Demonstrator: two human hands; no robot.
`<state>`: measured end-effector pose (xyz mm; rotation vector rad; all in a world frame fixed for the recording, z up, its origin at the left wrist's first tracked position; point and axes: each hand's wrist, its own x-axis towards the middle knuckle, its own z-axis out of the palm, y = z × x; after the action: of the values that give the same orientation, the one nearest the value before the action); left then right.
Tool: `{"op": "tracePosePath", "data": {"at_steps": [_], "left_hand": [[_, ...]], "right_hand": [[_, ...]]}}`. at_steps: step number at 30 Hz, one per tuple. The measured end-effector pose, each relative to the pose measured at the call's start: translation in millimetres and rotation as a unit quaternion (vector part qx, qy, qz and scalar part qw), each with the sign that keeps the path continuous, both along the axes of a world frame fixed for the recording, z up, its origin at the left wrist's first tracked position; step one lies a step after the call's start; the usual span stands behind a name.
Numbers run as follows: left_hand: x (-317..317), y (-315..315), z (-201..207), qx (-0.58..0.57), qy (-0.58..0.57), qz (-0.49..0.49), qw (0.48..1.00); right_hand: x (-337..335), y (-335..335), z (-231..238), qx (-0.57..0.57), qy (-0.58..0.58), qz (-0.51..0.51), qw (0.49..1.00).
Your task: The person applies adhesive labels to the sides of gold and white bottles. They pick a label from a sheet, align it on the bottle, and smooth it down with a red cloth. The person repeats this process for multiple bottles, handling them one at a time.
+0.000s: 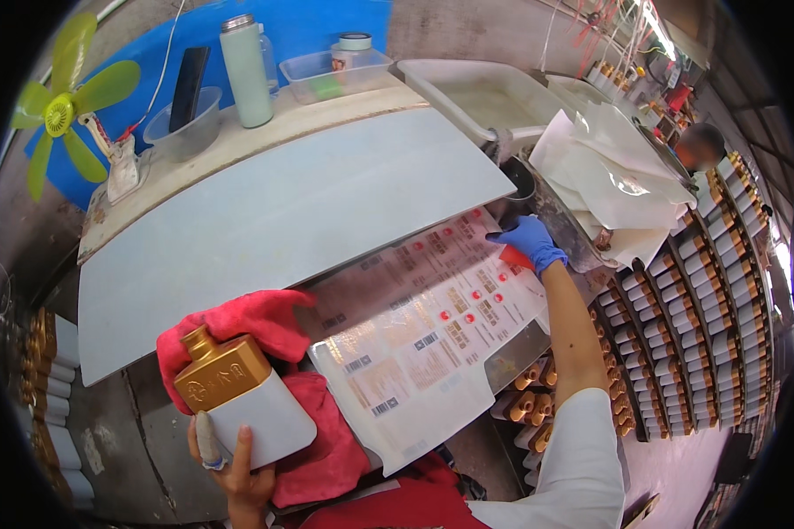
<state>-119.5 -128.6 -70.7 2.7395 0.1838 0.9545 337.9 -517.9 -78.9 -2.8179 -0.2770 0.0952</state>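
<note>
In my left hand (238,472) is a flat-sided bottle (260,414), white below with a gold shoulder and neck, tilted toward the upper left. A pale wrapping covers one of that hand's digits. Behind and under the bottle lies a bunched red cloth (326,450). My right hand (531,242), in a blue glove, reaches to the far right end of a printed decal sheet (441,335). A red flat piece (514,257) sticks out from under its palm, and the fingers are curled over it. The sheet's far edge runs under a pale board.
The pale board (282,220) spans the bench. Behind it stand a green fan (59,115), a thermos (247,79) and plastic tubs. A white basin (485,97) and loose clear sheets (609,167) are at the far right. Racks of similar bottles (697,309) fill the right side; another person is beyond.
</note>
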Motion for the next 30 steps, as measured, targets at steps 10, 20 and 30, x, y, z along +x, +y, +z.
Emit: {"op": "tracePosePath", "data": {"at_steps": [10, 20, 30], "left_hand": [[-1.7, -1.4, -0.9, -0.041, 0.009, -0.012, 0.999], [0.4, 1.8, 1.7, -0.043, -0.019, 0.005, 0.999], [-12.6, 14.0, 5.3, -0.259, -0.055, -0.067, 0.962]], "right_hand": [[17.9, -9.1, -23.9, 0.044, -0.081, -0.059, 0.994], [-65.6, 30.7, 46.5, -0.031, -0.327, 0.045, 0.944], [-280.0, 173.3, 135.1, 0.227, 0.097, 0.245, 0.937]]}}
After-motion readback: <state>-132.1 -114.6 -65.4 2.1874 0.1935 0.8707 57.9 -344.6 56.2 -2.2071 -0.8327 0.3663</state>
